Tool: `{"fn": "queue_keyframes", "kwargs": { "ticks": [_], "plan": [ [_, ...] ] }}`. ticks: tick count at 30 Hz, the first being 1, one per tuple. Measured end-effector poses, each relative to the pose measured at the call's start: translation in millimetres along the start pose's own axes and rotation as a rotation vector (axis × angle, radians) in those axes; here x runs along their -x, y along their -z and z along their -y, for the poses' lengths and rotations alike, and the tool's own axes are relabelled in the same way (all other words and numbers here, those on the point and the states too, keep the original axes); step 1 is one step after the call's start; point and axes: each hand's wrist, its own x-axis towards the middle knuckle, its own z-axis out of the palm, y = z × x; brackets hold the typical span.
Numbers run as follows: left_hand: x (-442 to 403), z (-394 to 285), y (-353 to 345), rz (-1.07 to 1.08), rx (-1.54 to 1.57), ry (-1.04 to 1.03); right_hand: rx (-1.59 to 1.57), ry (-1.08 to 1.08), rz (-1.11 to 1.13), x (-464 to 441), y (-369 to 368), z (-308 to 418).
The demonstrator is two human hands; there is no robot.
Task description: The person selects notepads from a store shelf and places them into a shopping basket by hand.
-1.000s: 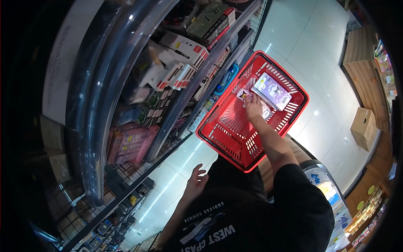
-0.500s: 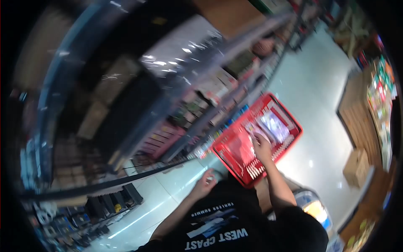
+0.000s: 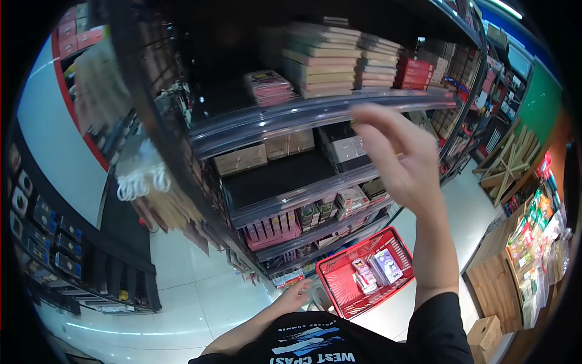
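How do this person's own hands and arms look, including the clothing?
The left hand and right hand wear no gloves, and the forearms are uncovered. The black T-shirt has short sleeves and a white-and-blue print with lettering including WEST.

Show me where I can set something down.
Bare: the basket left of the packs; the shelf in front of the cartons; seemingly, above, left of the pink stack. Crowded: right of that, with tall stacks.

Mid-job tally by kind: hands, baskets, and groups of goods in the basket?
Hands: 2, right hand and left hand
Red basket: 1
Groups of goods: 2, pink-and-white group and purple group; exact packs unclear
Total: 5
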Motion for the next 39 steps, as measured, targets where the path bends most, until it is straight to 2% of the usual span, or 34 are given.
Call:
{"fn": "queue_keyframes", "kwargs": {
  "ticks": [1,3,4,6,8,10,14,17,20,24,27,29,31,32,33,34,36,37,38,39],
  "plan": [
    [1,3,1,-0.006,0.003,-0.017,-0.003,0.025,0.057,-20,-13,11],
    [4,15,3,-0.095,-0.042,-0.177,0.211,0.192,0.122,-53,-37,20],
    [10,9,6,-0.077,0.0,-0.086,0.214,0.203,0.124,-67,-50,20],
    [21,0,12,-0.091,0.016,-0.057,0.55,0.173,0.23,-93,-76,19],
    [28,-1,17,-0.105,0.032,-0.024,0.759,-0.13,0.569,-124,-93,31],
    [33,1,22,-0.191,0.005,-0.08,0.832,-0.246,0.698,-138,-107,33],
    [41,-7,32,-0.223,0.037,-0.116,0.984,-0.25,0.707,-145,-130,14],
    [43,-7,34,-0.232,0.062,-0.076,0.96,-0.293,0.71,-148,-130,9],
    [42,-1,34,-0.232,0.034,-0.131,0.835,-0.261,0.633,-139,-111,14],
    [39,2,33,-0.173,0.004,-0.088,0.468,0.175,0.109,-108,-72,20],
    [37,1,32,-0.152,0.019,-0.07,0.089,-0.012,0.125,-55,-30,42],
    [35,3,33,-0.134,0.026,-0.038,0.085,-0.021,0.121,-11,-10,34],
    [30,17,31,-0.101,0.093,-0.043,0.136,-0.166,0.159,39,8,28],
    [33,6,30,-0.086,0.149,0.033,0.058,-0.333,0.15,67,10,20],
    [32,4,31,-0.067,0.154,0.057,0.127,-0.444,0.182,94,16,10],
    [31,1,31,-0.057,0.149,0.092,0.208,-0.44,0.188,129,19,-14],
    [27,5,31,-0.057,0.138,0.125,0.214,-0.8,0.191,197,19,-46],
    [25,6,31,-0.048,0.134,0.141,0.268,-0.808,0.186,238,16,-67],
    [23,6,32,-0.022,0.116,0.191,0.295,-0.959,0.255,272,15,-80],
    [22,4,32,0.003,0.097,0.238,0.371,-1.014,0.302,313,12,-100]
  ]
}}
